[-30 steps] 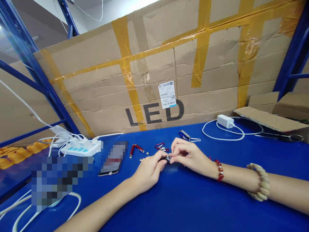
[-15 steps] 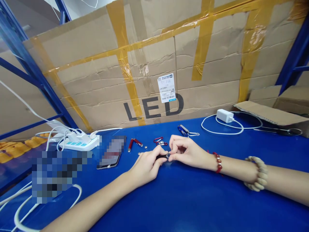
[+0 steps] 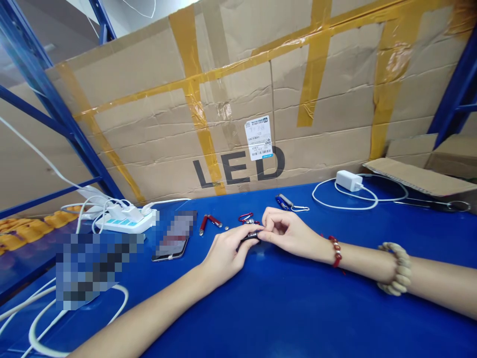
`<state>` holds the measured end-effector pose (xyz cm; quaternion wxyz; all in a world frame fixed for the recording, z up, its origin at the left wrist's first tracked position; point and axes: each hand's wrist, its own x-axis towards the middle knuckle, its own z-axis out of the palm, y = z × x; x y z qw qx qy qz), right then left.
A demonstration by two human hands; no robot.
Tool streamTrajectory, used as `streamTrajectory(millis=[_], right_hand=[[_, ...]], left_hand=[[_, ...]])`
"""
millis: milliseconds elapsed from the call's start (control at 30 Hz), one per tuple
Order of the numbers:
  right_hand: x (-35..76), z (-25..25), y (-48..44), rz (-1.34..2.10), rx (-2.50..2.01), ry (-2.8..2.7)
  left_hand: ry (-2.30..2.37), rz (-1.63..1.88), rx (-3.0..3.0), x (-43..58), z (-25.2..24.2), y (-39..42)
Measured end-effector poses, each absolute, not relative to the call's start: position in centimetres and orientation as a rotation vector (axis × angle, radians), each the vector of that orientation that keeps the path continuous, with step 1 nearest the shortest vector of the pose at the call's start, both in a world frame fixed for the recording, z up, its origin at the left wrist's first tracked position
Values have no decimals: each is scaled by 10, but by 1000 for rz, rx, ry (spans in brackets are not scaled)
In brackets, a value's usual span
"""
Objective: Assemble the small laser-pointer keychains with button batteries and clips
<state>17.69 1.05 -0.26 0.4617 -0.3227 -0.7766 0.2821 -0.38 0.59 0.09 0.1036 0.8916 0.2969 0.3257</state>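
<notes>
My left hand [image 3: 225,253] and my right hand [image 3: 285,232] meet over the blue table [image 3: 298,308]. Between their fingertips sits a small black cylinder [image 3: 250,236] with a metal end, like a tiny keychain torch. My left fingers pinch its body, and my right fingers pinch at its tip. Just behind lie a red carabiner clip [image 3: 246,218], two red tube pieces [image 3: 208,222] and some small round button cells [image 3: 226,228]. A blue and silver torch with a clip [image 3: 288,202] lies farther back.
A phone [image 3: 173,238] lies left of my hands, beside a white power strip [image 3: 126,222] with plugs and cables. A white charger [image 3: 348,180] with coiled cable sits back right. A taped cardboard wall marked LED [image 3: 238,171] stands behind, and scissors [image 3: 443,205] lie by a flat box.
Both hands stay together on the small black cylinder, with only slight finger shifts. The camera view tilted a little.
</notes>
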Motion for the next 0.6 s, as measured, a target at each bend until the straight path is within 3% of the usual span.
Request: streamTrajectory(millis=[333, 600], right_hand=[[177, -5, 11, 402, -917, -1816], [178, -6, 11, 352, -755, -1831]], left_hand=[[1012, 1094, 2607, -3, -3, 10], [1060, 933, 2593, -2, 2, 8]])
